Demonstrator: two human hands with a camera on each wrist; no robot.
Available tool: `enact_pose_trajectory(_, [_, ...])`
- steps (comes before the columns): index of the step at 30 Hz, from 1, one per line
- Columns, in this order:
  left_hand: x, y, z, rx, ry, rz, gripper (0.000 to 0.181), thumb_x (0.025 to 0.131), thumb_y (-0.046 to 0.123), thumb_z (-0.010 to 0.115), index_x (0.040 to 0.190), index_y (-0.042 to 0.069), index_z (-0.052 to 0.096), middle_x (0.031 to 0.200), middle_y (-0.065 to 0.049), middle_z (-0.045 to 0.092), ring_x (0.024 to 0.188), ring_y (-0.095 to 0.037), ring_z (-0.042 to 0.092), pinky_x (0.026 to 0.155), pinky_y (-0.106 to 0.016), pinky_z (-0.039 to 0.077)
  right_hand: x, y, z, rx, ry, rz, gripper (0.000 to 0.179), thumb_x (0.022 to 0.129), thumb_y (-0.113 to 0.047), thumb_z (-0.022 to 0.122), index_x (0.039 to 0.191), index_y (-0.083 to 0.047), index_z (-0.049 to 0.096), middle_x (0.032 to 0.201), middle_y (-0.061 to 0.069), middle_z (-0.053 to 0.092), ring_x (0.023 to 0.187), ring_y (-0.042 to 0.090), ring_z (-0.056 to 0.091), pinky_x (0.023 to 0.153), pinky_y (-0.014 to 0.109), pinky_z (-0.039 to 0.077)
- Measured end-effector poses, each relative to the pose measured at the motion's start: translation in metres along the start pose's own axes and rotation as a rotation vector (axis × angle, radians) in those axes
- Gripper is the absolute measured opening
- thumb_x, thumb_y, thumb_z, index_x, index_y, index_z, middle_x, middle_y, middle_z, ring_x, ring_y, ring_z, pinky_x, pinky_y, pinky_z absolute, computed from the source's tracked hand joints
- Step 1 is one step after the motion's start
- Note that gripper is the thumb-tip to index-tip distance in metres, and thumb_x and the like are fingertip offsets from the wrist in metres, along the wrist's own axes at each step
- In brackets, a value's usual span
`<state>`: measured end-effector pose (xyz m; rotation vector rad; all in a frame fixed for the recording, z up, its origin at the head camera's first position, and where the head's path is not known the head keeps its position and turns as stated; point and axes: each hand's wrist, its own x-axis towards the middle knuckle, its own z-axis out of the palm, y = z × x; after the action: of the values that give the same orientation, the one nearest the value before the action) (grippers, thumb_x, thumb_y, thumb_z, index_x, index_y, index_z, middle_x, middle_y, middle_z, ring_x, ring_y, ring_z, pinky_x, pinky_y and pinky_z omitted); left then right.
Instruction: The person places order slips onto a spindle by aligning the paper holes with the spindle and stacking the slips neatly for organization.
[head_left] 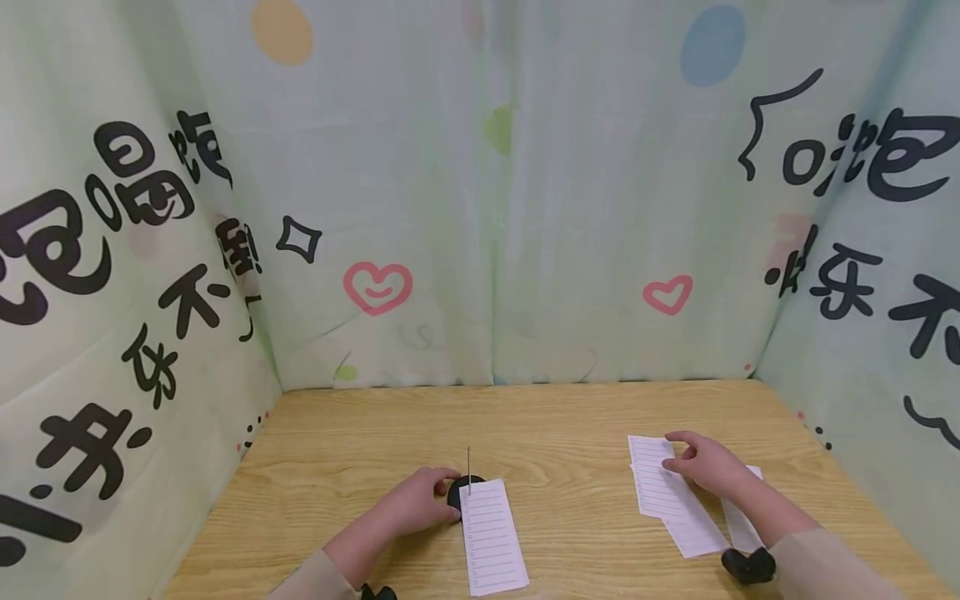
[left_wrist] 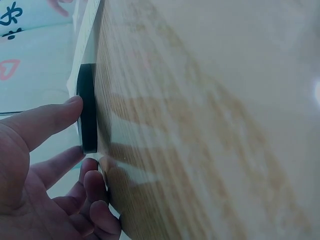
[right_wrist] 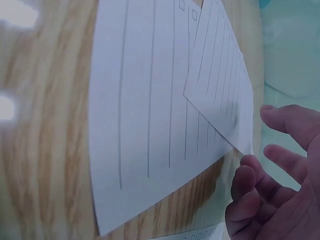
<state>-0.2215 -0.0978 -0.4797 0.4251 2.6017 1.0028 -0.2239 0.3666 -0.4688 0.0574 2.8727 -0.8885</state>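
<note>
A receipt spike with a round black base [left_wrist: 88,115] and a thin upright needle [head_left: 468,463] stands on the table. My left hand [head_left: 418,503] grips the base's edge, thumb on one side and fingers on the other. Lined white slips [head_left: 495,540] lie over the base, with the needle through their top end. At the right, my right hand [head_left: 708,463] is just above some loose lined slips [head_left: 651,487], thumb and index finger apart. In the right wrist view, its fingertips are near the corner of an upper slip [right_wrist: 220,75], which overlaps a larger-looking slip [right_wrist: 145,125].
Another slip [head_left: 741,523] lies partly hidden under the right forearm. The wooden table [head_left: 360,425] is enclosed by printed curtains [head_left: 525,317] at the back and both sides. Dark wrist devices [head_left: 750,567] sit at the cuffs.
</note>
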Motion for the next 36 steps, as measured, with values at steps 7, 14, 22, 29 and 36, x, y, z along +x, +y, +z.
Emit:
enact_pose_trajectory(7, [-0.002,0.003,-0.002,0.021,0.004,0.011,0.054,0.082,0.017,0.081,0.131,0.008,0.061,0.107,-0.010,0.060,0.094,-0.026,0.053,0.087,-0.050,0.045,0.006,-0.001,-0.001,-0.052,-0.030,0.031,0.066,0.091,-0.030,0.070,0.138,0.011,0.044,0.097,0.019,0.058,0.082,0.027,0.052,0.071,0.040,0.044])
enact_pose_trajectory(14, [-0.001,0.001,-0.001,0.023,-0.003,-0.002,0.053,0.082,0.018,0.081,0.130,0.009,0.061,0.105,-0.009,0.059,0.093,-0.025,0.053,0.085,-0.049,0.045,0.011,0.001,0.001,-0.125,-0.051,0.022,0.063,0.092,-0.030,0.068,0.136,0.010,0.048,0.126,0.038,0.051,0.107,0.047,0.052,0.096,0.064,0.038])
enact_pose_trajectory(22, [0.000,-0.001,0.000,0.024,-0.001,0.008,0.053,0.082,0.018,0.081,0.130,0.008,0.062,0.104,-0.008,0.059,0.093,-0.024,0.053,0.086,-0.049,0.045,0.009,-0.003,0.002,-0.183,-0.038,0.017,0.055,0.094,-0.028,0.066,0.133,0.009,0.051,0.131,0.040,0.048,0.122,0.059,0.042,0.098,0.067,0.035])
enact_pose_trajectory(29, [0.002,-0.001,0.000,0.029,-0.006,-0.012,0.053,0.082,0.020,0.081,0.130,0.010,0.062,0.106,-0.007,0.059,0.094,-0.024,0.052,0.086,-0.048,0.045,0.009,-0.007,0.005,-0.198,-0.019,0.031,0.050,0.094,-0.022,0.066,0.131,0.008,0.053,0.109,0.029,0.061,0.098,0.042,0.058,0.088,0.058,0.045])
enact_pose_trajectory(36, [0.003,-0.001,0.002,0.039,0.000,-0.021,0.054,0.082,0.021,0.082,0.131,0.011,0.061,0.106,-0.007,0.059,0.094,-0.024,0.053,0.086,-0.049,0.045,0.010,-0.006,0.008,-0.146,0.018,0.018,0.045,0.092,-0.015,0.067,0.128,0.008,0.053,0.086,0.009,0.052,0.075,0.023,0.050,0.067,0.037,0.039])
